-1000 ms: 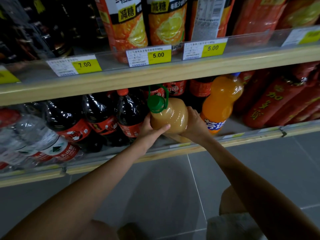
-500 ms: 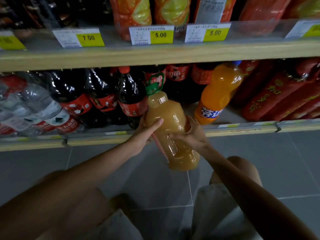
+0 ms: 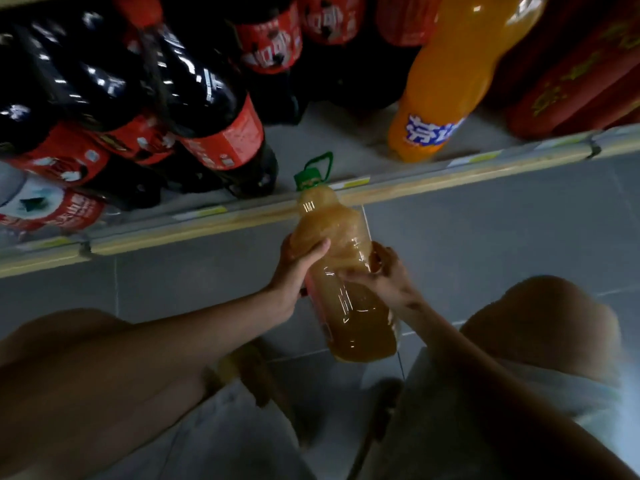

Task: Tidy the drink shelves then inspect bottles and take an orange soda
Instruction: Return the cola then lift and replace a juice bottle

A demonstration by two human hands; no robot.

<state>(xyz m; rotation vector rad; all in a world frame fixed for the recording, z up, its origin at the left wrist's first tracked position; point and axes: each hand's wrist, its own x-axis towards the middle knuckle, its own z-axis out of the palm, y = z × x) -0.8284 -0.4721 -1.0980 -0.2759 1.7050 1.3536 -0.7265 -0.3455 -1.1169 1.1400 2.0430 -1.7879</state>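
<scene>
**Bottle withdrawn from the lower shelf for inspection.** The clear plastic bottle of cloudy amber juice [image 3: 346,296], with its green cap and loop handle, is held tilted over the grey tiled floor [image 3: 502,237]. The cap end points toward the wooden front edge of the shelf [image 3: 450,178]. The left hand [image 3: 294,271] grips the bottle's shoulder and the right hand [image 3: 384,282] grips its middle from the opposite side. The fingers [image 3: 388,254] of both hands are clamped round the bottle.

One second earlier this bottle stood among the stock. It has since been drawn out and lowered toward the person's knees, leaving a bare gap on the shelf. The inspection step therefore appears to be under way.

The tall orange soda bottle with a blue-and-white label [image 3: 446,81] stands on the shelf, untouched and well apart from both hands. The dark cola bottles with red labels [image 3: 207,98] stand to the left of the gap. With both hands occupied, taking the soda probably requires the juice to be returned or one hand freed.
</scene>
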